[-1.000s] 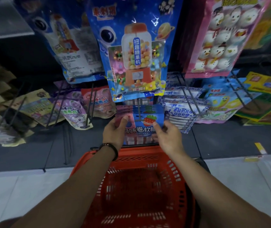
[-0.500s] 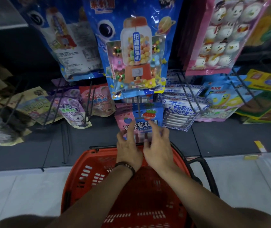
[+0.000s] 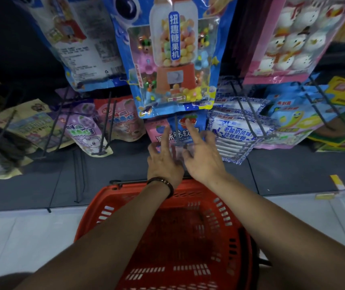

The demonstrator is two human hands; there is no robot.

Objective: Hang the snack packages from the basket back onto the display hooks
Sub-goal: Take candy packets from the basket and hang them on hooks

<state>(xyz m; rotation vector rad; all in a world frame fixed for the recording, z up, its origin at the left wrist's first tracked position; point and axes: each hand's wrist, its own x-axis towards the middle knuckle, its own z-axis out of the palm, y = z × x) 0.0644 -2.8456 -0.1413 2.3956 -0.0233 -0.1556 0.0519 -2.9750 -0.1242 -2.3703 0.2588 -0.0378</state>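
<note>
A pink and blue fruit-candy package (image 3: 177,130) hangs on a low wire hook (image 3: 176,122) under the big blue gumball-machine bag (image 3: 173,59). My left hand (image 3: 164,160) and my right hand (image 3: 203,158) reach side by side toward it. Their fingers are spread and straight, and the fingertips touch the package's lower front. Neither hand grips anything. Below my forearms stands the red plastic basket (image 3: 104,208); its mesh bottom shows no packages where it is visible.
Rows of hooks hold more bags: purple and pink ones (image 3: 87,130) at left, a white and blue stack (image 3: 236,132) at right, a pink snowman bag (image 3: 293,38) above right. A bare double hook (image 3: 79,174) juts out left of the basket. Pale floor tiles lie below.
A second ago both hands held the pink and blue package by its sides at the hook. They let go, and now only spread fingertips touch it. The view has moved closer.
</note>
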